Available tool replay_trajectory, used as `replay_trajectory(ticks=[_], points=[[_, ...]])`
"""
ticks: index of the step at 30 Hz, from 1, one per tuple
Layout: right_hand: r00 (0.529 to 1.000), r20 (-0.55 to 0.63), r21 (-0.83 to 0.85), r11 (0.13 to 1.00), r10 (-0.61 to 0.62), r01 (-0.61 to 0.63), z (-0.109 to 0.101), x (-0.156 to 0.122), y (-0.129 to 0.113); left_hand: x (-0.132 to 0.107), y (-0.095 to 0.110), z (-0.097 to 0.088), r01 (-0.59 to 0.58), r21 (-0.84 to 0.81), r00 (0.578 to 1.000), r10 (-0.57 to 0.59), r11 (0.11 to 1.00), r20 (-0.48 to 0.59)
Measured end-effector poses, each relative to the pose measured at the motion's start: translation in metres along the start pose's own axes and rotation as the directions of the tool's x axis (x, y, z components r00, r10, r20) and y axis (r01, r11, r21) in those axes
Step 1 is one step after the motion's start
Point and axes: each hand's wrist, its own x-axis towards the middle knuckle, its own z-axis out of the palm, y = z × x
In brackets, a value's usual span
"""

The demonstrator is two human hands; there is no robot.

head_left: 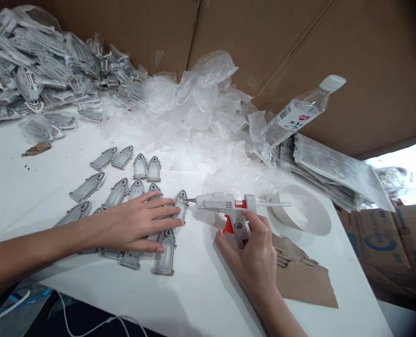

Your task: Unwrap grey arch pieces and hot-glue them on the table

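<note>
My right hand [257, 252] grips a white hot glue gun [217, 202] by its handle, near the red trigger. A clear glue stick [274, 204] pokes out of the gun's back end. The nozzle points left and meets the edge of a grey arched window-shaped piece [182, 196]. Over several such pieces my left hand [141, 220] lies flat with fingers spread, the fingertips beside the piece at the nozzle. Another arched piece [164, 257] lies just below the left thumb. More of them [146, 167] sit in rows behind and under the hand.
Bagged grey pieces [42, 61] are heaped at the back left. Crumpled clear plastic bags [201, 103] fill the back middle. A tilted plastic bottle [299, 112], a white bowl [313, 210] and torn cardboard [306, 281] stand or lie at the right. A white cable [88, 323] hangs below the table's front edge.
</note>
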Motion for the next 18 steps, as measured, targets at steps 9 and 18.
replay_trajectory(ticks=[9,18], points=[[0.999,0.04,0.05,0.999,0.018,-0.02,0.0002,-0.0013,0.0021,0.0011,-0.0006,-0.0023,-0.06,0.022,0.996,0.062,0.998,-0.068],[0.999,0.04,0.01,0.999,0.033,-0.034,-0.0021,0.0028,-0.0014,0.0007,-0.0014,-0.0023,-0.064,0.017,0.994,0.066,0.998,-0.086]])
